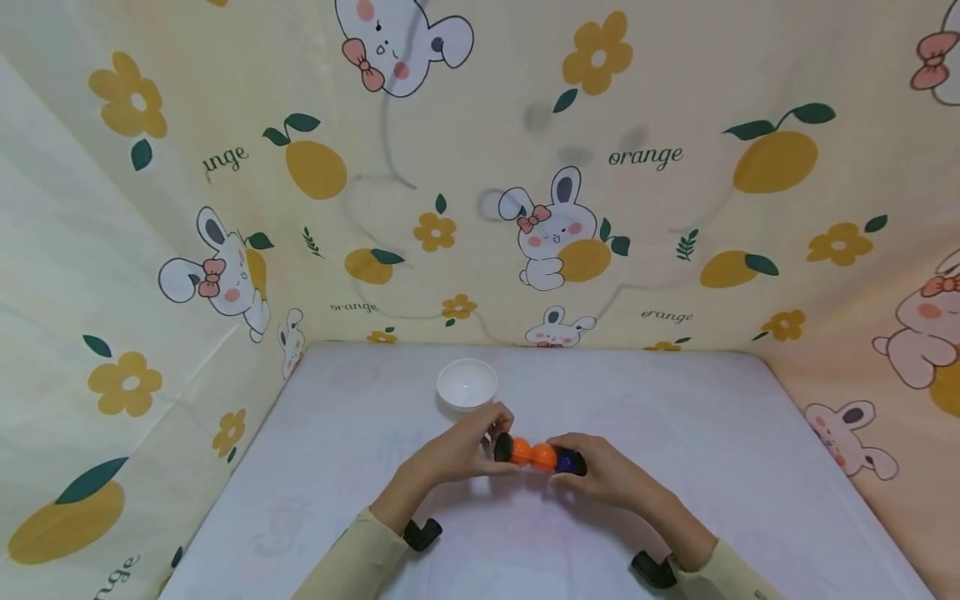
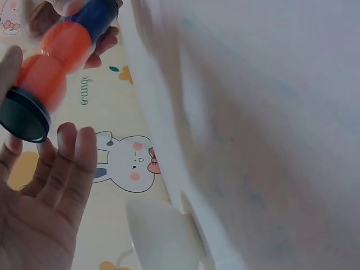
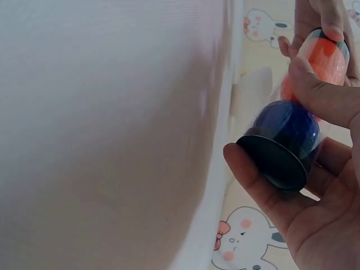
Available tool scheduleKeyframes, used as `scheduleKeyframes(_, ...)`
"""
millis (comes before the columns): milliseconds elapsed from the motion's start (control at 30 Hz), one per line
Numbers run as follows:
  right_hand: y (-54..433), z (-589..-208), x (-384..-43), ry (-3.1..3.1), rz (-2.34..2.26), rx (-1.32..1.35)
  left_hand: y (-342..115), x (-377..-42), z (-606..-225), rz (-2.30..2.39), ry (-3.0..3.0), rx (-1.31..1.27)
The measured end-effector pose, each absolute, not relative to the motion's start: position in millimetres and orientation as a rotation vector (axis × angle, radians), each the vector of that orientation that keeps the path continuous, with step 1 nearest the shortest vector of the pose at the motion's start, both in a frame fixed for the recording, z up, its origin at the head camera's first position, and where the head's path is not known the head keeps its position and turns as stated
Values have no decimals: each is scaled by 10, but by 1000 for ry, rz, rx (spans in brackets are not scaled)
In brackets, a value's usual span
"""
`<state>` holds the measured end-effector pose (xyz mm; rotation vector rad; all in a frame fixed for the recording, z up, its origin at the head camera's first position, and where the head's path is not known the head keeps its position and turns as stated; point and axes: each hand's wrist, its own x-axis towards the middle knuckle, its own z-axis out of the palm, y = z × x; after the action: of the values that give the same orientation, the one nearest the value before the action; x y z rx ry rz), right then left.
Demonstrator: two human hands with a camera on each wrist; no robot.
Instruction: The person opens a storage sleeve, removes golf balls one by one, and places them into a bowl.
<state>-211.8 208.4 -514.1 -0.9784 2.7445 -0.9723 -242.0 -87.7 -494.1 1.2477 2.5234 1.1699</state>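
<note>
A clear tube of balls, with two orange balls and one dark blue ball in a row, is held sideways over the table between both hands. My left hand holds the left end, thumb and fingers about the black cap. Around the blue end, my right hand grips the tube, its thumb along the side and its fingers beneath the other black cap. The tube's right end is partly covered by the right hand in the head view.
A white bowl stands on the white-covered table, just beyond the left hand. Behind and at both sides hangs a cream curtain printed with rabbits, flowers and oranges. Black wrist-worn devices sit at both cuffs.
</note>
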Motion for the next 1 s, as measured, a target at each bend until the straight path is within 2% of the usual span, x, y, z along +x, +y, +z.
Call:
scheduleKeyframes(267, 2065, -5147, -2124, 2738, -955, -974, -862, -2474, -5008, 1120, 2547, 1343)
scheduleKeyframes(567, 2099, -5146, -2128, 2755, -986, -985, -898, -2435, -4976, 1272, 2521, 1203)
scheduleKeyframes(833, 2149, -5114, -2148, 2751, -996, -945, -980, -2414, -4945, 1362, 2433, 1382)
scheduleKeyframes(1000, 2155, -5130, -2142, 2725, -971, -967, -995, -2382, -4893, 1370, 2409, 1386)
